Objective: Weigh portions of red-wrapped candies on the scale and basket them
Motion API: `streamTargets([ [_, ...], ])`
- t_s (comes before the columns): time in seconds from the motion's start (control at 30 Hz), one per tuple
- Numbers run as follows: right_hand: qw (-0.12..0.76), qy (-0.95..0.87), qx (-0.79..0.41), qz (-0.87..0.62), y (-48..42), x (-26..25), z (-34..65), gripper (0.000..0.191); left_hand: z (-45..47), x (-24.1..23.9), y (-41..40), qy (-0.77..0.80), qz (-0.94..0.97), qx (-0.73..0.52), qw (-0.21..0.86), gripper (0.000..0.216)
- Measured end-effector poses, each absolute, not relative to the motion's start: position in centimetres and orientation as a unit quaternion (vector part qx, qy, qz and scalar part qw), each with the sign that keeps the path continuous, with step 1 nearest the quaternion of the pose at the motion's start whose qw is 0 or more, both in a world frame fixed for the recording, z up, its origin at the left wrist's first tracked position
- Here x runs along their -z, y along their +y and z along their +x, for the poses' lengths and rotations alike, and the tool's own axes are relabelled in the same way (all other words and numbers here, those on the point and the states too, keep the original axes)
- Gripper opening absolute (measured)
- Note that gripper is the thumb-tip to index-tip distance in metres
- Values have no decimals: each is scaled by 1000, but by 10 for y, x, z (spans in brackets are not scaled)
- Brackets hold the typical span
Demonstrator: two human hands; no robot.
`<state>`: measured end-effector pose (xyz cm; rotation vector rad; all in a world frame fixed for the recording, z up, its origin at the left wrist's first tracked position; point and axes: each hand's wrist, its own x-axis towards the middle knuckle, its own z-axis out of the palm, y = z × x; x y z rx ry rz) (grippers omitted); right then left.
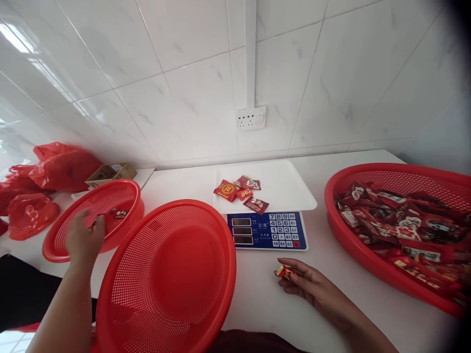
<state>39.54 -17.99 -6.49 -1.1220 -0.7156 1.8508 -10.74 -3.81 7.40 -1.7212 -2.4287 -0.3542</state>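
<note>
My right hand (307, 284) pinches a small red-and-gold wrapped candy (284, 272) between thumb and fingers, just in front of the scale. At the left, my left hand (84, 238) is over a red plastic basket (128, 189) that holds a few dark red packets (119, 214). Blur hides whether its fingers grip one. A large red basket (184, 264) with nothing inside tilts between my arms. Several red and maroon candy packets (256, 204) lie on the white pan (290, 184) of the digital scale (267, 230).
On the right stands a big red basket (333, 196) heaped with wrapped snacks (405, 220). Red plastic bags (66, 166) and an open cardboard box (125, 171) sit at the far left. A black sleeve (25, 289) shows beside my left forearm. The tiled wall carries a socket (251, 118).
</note>
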Motion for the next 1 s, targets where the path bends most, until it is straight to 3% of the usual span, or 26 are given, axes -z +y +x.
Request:
streamTargets([
  [0.17, 423, -277, -734, -452, -180, 64, 395, 42, -70, -68, 0, -698, -716, 9, -3, 65],
  [0.37, 439, -270, -723, -459, -181, 64, 394, 44, -68, -63, 30, -658, -747, -51, 82, 48],
  [1.0, 455, -252, -730, -443, -180, 62, 393, 38, -61, -80, 80, -804, -589, 62, 55, 48],
])
